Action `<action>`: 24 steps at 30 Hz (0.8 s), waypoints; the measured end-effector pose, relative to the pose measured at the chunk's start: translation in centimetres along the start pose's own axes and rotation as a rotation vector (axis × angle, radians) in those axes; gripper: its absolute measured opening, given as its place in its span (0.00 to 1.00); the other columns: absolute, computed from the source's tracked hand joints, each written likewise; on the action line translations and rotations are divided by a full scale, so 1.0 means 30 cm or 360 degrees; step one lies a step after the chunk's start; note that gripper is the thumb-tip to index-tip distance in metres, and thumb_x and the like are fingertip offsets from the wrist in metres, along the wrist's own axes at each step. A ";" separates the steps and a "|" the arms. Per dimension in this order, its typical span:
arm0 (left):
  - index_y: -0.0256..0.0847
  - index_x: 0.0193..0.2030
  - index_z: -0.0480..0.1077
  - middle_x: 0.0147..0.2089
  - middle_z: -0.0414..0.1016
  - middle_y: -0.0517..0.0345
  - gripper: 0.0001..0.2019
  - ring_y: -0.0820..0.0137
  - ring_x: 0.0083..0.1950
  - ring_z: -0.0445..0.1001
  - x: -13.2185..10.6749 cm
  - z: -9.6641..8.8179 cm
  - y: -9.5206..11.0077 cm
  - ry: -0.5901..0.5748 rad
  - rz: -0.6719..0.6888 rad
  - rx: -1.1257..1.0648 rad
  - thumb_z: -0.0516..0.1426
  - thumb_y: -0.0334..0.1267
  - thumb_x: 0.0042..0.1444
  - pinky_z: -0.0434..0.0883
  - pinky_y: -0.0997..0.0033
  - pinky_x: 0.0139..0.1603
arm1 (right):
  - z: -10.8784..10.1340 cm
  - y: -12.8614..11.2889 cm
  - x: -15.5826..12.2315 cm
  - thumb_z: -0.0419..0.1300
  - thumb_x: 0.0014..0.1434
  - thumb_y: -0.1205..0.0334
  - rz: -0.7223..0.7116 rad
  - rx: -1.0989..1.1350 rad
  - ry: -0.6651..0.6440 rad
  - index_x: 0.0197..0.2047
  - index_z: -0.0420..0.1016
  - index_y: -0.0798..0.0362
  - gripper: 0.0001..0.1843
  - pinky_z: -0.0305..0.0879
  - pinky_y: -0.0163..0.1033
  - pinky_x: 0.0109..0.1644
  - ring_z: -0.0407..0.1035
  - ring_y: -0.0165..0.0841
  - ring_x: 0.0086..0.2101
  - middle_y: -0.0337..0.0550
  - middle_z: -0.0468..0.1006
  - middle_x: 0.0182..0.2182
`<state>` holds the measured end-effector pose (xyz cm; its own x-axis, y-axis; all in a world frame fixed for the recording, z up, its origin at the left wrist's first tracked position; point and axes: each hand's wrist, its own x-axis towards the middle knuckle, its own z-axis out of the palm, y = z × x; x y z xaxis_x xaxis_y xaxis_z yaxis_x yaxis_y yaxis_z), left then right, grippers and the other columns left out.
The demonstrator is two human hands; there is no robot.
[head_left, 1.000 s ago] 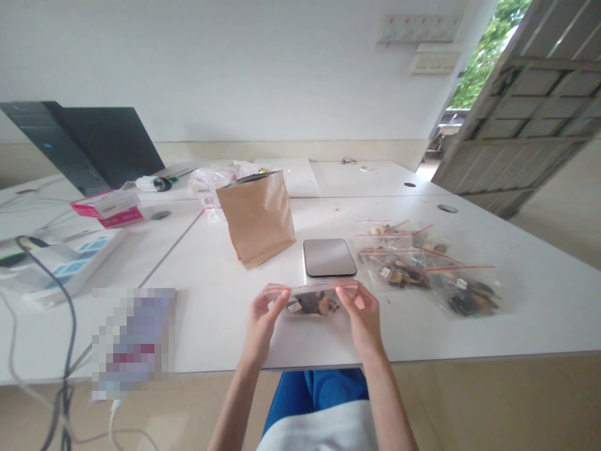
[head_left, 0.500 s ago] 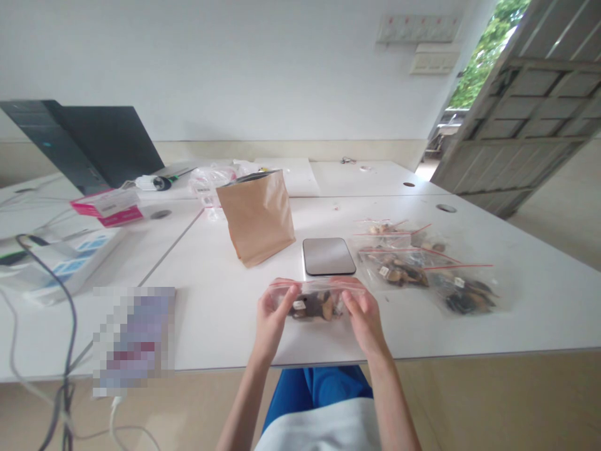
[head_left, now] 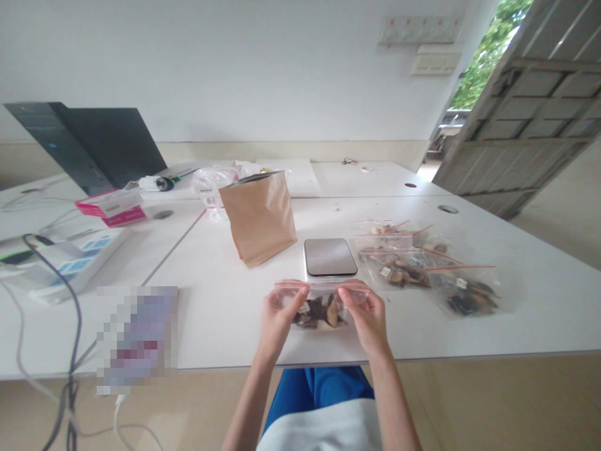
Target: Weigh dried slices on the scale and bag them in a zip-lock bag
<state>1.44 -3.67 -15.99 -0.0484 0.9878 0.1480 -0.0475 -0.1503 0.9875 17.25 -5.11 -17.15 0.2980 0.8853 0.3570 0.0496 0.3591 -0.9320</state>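
The left hand (head_left: 282, 321) and right hand (head_left: 369, 321) grip the red-edged top of a resealable plastic bag (head_left: 320, 321) of dark dried pieces, over the white desk (head_left: 220, 313). A flat square scale (head_left: 330, 257) lies just beyond it, with three similar bags (head_left: 399, 270) to the right.

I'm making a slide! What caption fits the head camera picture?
Left hand and right hand hold a clear red-zip plastic bag of dark dried pieces near a flat grey scale.

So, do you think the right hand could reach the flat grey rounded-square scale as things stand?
Probably yes: the right hand sits near the flat grey scale, with only the clear zip bag it holds in between.
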 end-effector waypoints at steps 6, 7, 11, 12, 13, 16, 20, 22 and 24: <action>0.38 0.31 0.77 0.32 0.79 0.55 0.12 0.67 0.36 0.75 -0.002 -0.013 -0.007 0.0026 -0.0049 -0.0035 0.63 0.45 0.47 0.69 0.73 0.39 | 0.017 0.001 -0.004 0.63 0.51 0.57 -0.0009 -0.0027 0.0068 0.26 0.75 0.53 0.08 0.65 0.38 0.34 0.68 0.32 0.29 0.39 0.74 0.24; 0.38 0.31 0.76 0.32 0.79 0.55 0.12 0.68 0.36 0.75 -0.001 -0.016 -0.007 0.0034 -0.0045 -0.0055 0.63 0.45 0.47 0.68 0.73 0.39 | 0.021 0.004 -0.003 0.63 0.51 0.57 0.0011 -0.0018 0.0071 0.26 0.75 0.53 0.09 0.65 0.37 0.34 0.68 0.32 0.29 0.40 0.74 0.24; 0.37 0.29 0.75 0.31 0.76 0.58 0.11 0.71 0.35 0.73 0.001 -0.028 -0.014 -0.0070 -0.0046 -0.0154 0.63 0.45 0.48 0.67 0.76 0.37 | 0.027 0.022 0.000 0.64 0.49 0.53 0.0123 0.0067 0.0062 0.26 0.75 0.54 0.12 0.66 0.37 0.34 0.68 0.33 0.29 0.41 0.74 0.25; 0.37 0.30 0.75 0.31 0.76 0.58 0.12 0.72 0.34 0.73 0.001 -0.030 -0.017 -0.0121 -0.0059 -0.0186 0.63 0.45 0.47 0.67 0.76 0.36 | 0.026 0.027 0.000 0.64 0.48 0.51 0.0145 0.0098 0.0048 0.27 0.75 0.53 0.13 0.66 0.37 0.35 0.69 0.33 0.29 0.41 0.75 0.26; 0.37 0.31 0.75 0.32 0.76 0.58 0.12 0.72 0.34 0.72 0.001 -0.030 -0.020 -0.0162 -0.0078 -0.0221 0.63 0.45 0.47 0.67 0.77 0.37 | 0.026 0.031 0.000 0.64 0.48 0.51 0.0170 0.0130 0.0025 0.28 0.75 0.53 0.13 0.66 0.37 0.36 0.69 0.33 0.30 0.42 0.75 0.27; 0.37 0.36 0.76 0.33 0.77 0.58 0.14 0.72 0.35 0.73 0.002 -0.024 -0.025 -0.0198 -0.0157 -0.0269 0.65 0.44 0.45 0.67 0.77 0.38 | 0.027 0.034 -0.002 0.61 0.52 0.48 0.0245 0.0175 -0.0086 0.33 0.76 0.52 0.15 0.67 0.38 0.40 0.71 0.36 0.34 0.43 0.77 0.31; 0.35 0.34 0.76 0.30 0.77 0.57 0.15 0.72 0.31 0.72 0.004 -0.006 -0.028 -0.0185 -0.0275 -0.0231 0.65 0.45 0.44 0.67 0.75 0.35 | 0.035 0.021 -0.001 0.57 0.56 0.46 0.0190 0.0034 -0.0204 0.33 0.77 0.53 0.18 0.67 0.40 0.44 0.72 0.38 0.38 0.45 0.79 0.32; 0.35 0.32 0.76 0.29 0.77 0.58 0.15 0.72 0.30 0.72 0.004 0.001 -0.028 -0.0159 -0.0301 -0.0249 0.64 0.46 0.44 0.67 0.75 0.34 | 0.037 0.014 0.000 0.57 0.56 0.47 0.0171 -0.0024 -0.0188 0.33 0.76 0.53 0.18 0.67 0.39 0.42 0.72 0.38 0.37 0.45 0.78 0.31; 0.35 0.31 0.77 0.29 0.77 0.58 0.14 0.72 0.30 0.72 0.004 0.006 -0.028 -0.0148 -0.0294 -0.0280 0.64 0.46 0.45 0.67 0.75 0.35 | 0.037 0.008 0.001 0.57 0.55 0.47 0.0160 -0.0049 -0.0169 0.33 0.76 0.53 0.17 0.68 0.38 0.41 0.72 0.38 0.35 0.45 0.78 0.30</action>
<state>1.65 -3.41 -16.80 0.0689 0.9974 -0.0216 -0.2198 0.0363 0.9749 16.22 -4.68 -17.29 0.2006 0.9431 0.2650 0.0541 0.2594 -0.9642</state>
